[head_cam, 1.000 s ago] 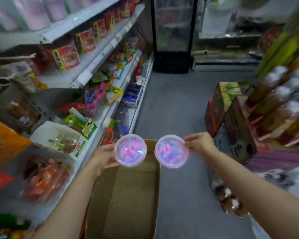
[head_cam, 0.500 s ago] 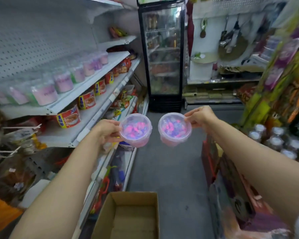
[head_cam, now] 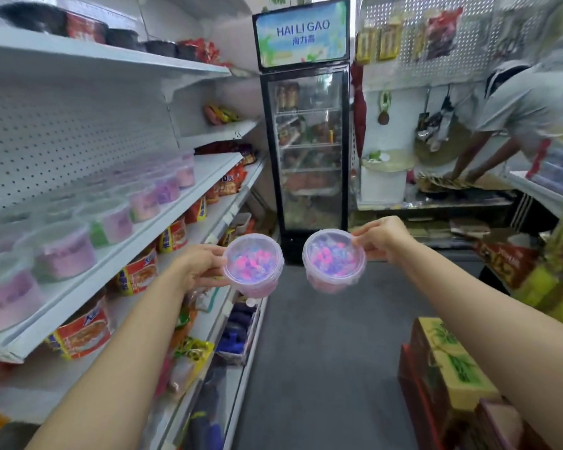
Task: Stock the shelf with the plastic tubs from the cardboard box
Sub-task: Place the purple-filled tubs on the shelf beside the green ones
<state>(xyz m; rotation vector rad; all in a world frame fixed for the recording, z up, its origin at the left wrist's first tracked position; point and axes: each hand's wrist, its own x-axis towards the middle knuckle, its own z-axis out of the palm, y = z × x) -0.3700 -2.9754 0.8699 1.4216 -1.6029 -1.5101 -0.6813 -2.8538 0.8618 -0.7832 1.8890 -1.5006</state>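
Note:
My left hand [head_cam: 198,267] grips a clear plastic tub [head_cam: 253,263] of pink and blue pieces by its left rim. My right hand [head_cam: 381,238] holds a second, similar tub [head_cam: 333,258] by its right rim. Both tubs are upright at chest height over the aisle, side by side and a little apart. On my left a white shelf [head_cam: 163,216] carries a row of similar lidded tubs [head_cam: 114,219]. The cardboard box is out of view.
Lower shelves on the left hold red instant-noodle cups [head_cam: 137,274] and snack bags. A glass-door fridge [head_cam: 306,147] stands at the aisle's end. Stacked cartons [head_cam: 449,362] sit at the right. Another person [head_cam: 514,125] bends over a counter at the far right.
My view has tilted up from the cardboard box to the shelves. Both hands have lifted the tubs up from above the box to shelf height.

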